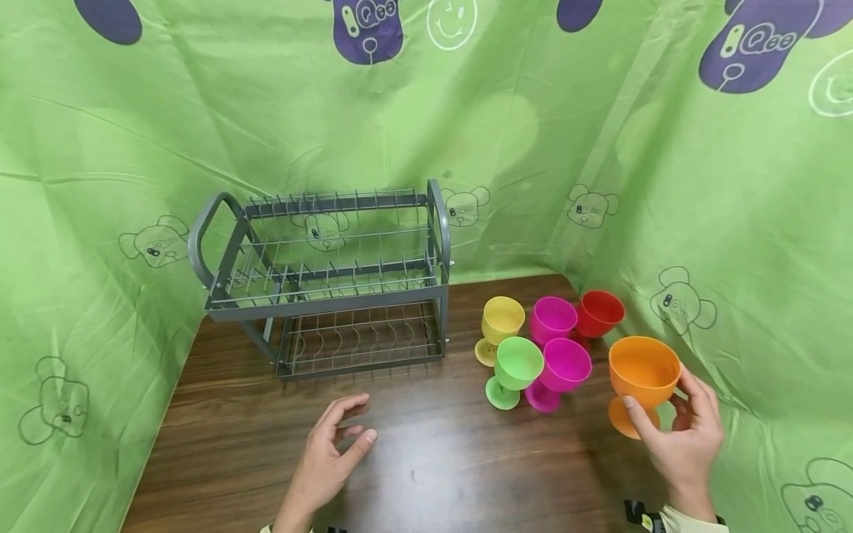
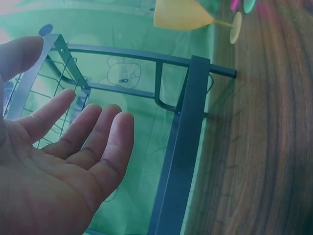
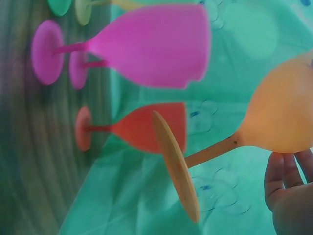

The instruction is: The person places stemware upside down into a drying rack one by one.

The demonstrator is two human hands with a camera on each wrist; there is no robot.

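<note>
My right hand (image 1: 689, 437) pinches an orange plastic goblet (image 1: 643, 364) by its bowl, thumb on the near side and fingers behind. In the right wrist view the goblet's round foot (image 3: 176, 169) is off the wooden table and a little tilted. To its left stand a red goblet (image 1: 600, 314), two magenta goblets (image 1: 566, 366), a light green goblet (image 1: 518, 364) and a yellow goblet (image 1: 503, 320), all upright. My left hand (image 1: 328, 451) hovers over the table in front of the rack, fingers relaxed and holding nothing.
A dark grey two-tier dish rack (image 1: 326, 300) with wire slots stands at the back left of the brown wooden table (image 1: 426, 474). Green printed cloth (image 1: 373, 133) hangs behind and on both sides, close to the table's edges.
</note>
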